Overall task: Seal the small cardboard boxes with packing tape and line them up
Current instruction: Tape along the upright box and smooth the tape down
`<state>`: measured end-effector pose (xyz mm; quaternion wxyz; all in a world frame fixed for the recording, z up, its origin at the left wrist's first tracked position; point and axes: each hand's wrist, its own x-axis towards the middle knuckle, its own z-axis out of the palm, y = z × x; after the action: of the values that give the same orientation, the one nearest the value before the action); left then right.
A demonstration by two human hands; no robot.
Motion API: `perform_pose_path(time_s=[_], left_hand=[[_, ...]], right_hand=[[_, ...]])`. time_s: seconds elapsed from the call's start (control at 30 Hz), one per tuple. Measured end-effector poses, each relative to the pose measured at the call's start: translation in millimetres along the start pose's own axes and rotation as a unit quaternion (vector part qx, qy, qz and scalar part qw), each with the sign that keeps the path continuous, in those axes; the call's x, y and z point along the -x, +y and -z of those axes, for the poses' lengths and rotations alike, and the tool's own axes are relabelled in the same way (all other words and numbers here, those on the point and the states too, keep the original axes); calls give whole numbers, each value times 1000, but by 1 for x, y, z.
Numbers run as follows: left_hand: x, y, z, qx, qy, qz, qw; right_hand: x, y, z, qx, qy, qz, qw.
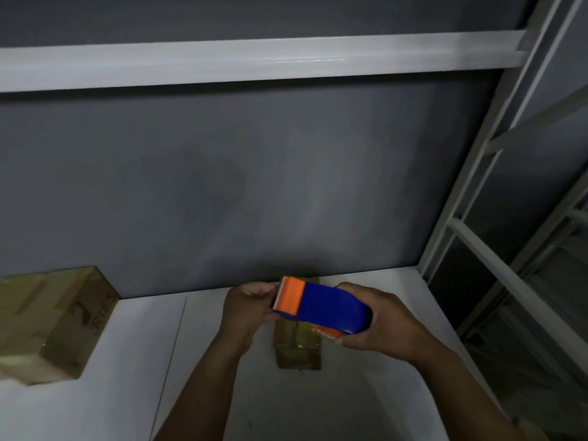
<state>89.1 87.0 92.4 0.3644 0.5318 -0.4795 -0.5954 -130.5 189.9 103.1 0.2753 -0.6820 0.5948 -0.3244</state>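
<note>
**Sealing in progress; line-up pending**

Right hand (378, 319) clamps the tape dispenser (321, 308). Left hand (251, 308) curls at its toothed end, grasp unclear. Beneath the grip sits the small box (297, 348), apparently part-taped. Well to the left is a taped box (54, 323).

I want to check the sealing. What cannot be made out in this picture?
Head view:
- top of the small brown cardboard box: hidden by the blue-and-orange plastic tape dispenser in the right hand.
- whether the left hand holds tape: behind the dispenser.
- big brown cardboard box: cut by left edge, print blurred.
</note>
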Motion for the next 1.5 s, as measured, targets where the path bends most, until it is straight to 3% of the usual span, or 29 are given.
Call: perform_pose_path(time_s=[0.43, 0.67, 1.13, 1.27, 1.43, 1.5], left_hand=[[-5, -28, 22, -8, 78, -37, 996], [15, -78, 10, -173, 99, -105, 974], [-11, -103, 8, -139, 116, 52, 982], [-13, -118, 8, -148, 115, 37, 982], [-16, -124, 12, -101, 104, 77, 986], [-14, -123, 15, -170, 103, 35, 979]], right_hand=[[2, 9, 9, 38, -13, 14, 999], [13, 34, -8, 80, -70, -19, 994], [-1, 56, -26, 187, -106, -11, 977], [1, 64, -33, 199, -108, -26, 974], [0, 74, -40, 198, -124, -44, 971], [-1, 74, -41, 195, -125, -42, 972]])
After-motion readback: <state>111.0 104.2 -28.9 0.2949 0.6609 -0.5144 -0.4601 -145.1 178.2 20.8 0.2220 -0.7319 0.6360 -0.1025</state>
